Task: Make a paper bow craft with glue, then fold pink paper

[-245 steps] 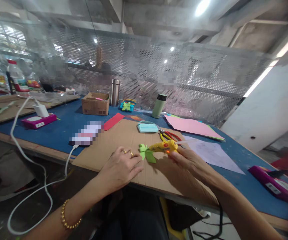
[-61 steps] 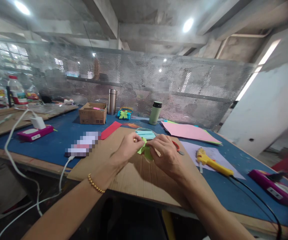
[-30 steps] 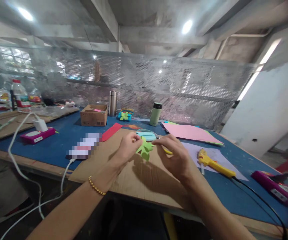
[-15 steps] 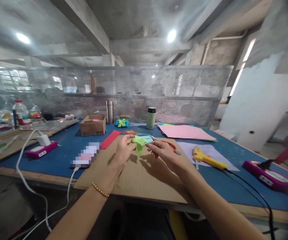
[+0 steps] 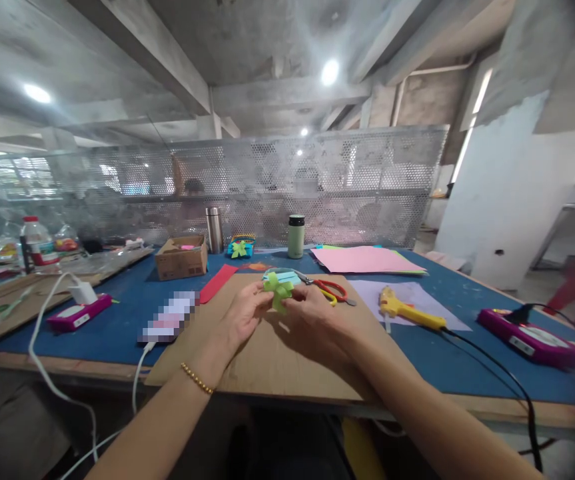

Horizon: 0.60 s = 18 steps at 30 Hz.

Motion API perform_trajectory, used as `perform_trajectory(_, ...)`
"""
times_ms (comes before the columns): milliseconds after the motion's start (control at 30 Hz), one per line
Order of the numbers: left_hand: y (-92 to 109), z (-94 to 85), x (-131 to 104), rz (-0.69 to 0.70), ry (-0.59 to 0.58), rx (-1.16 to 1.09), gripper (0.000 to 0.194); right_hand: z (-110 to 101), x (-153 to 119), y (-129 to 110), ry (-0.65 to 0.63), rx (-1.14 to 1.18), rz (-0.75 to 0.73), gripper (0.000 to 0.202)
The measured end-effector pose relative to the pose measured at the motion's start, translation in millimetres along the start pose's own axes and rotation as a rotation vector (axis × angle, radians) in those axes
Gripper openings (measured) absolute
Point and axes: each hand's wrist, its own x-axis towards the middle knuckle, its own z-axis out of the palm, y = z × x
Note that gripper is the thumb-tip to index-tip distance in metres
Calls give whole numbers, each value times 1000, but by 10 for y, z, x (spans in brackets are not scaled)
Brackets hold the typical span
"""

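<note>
Between my two hands is a light green paper flower (image 5: 278, 288), held just above a brown cardboard sheet (image 5: 262, 360). My left hand (image 5: 247, 310) pinches its left petals. The fingers of my right hand (image 5: 310, 308) close on its lower right petal. Light blue paper (image 5: 288, 277) shows right behind the flower; whether it is joined to it I cannot tell. Scissors (image 5: 332, 291) with red and yellow handles lie just beyond my right hand. To the left, a red paper strip (image 5: 218, 283) rests partly on the cardboard.
A yellow glue gun (image 5: 412, 312) lies on purple paper (image 5: 450, 313), its black cord trailing right. A phone (image 5: 170, 319) with a white cable lies left. Behind stand a cardboard box (image 5: 182, 260), a steel flask (image 5: 214, 230), a green cup (image 5: 296, 238) and pink paper (image 5: 367, 260).
My right hand has moved left and now grips a flower petal. The flower has turned a little, and more of the scissors shows. The whole view has shifted slightly.
</note>
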Motion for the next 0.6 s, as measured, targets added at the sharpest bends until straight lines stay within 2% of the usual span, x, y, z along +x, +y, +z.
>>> perform_trajectory(167, -1, 3, -6, 60, 153, 240, 28, -73, -19, 12, 14, -26, 52, 32)
perform_trajectory(233, 12, 14, -27, 79, 142, 308, 22, -104, 8, 24, 19, -37, 57, 32)
perform_trajectory(333, 31, 31, -60, 99, 114, 368, 19, -139, 80, 61, 24, -49, 58, 18)
perform_trajectory(400, 32, 30, -64, 72, 114, 387, 20, -158, 142, 98, 29, -65, 63, 6)
perform_trajectory(500, 9, -4, -30, -16, 142, 370, 22, -187, 213, 139, 61, -114, 77, 13)
perform_trajectory(600, -23, -54, 25, -31, 197, 357, 23, -226, 228, 125, 89, -168, 87, 6)
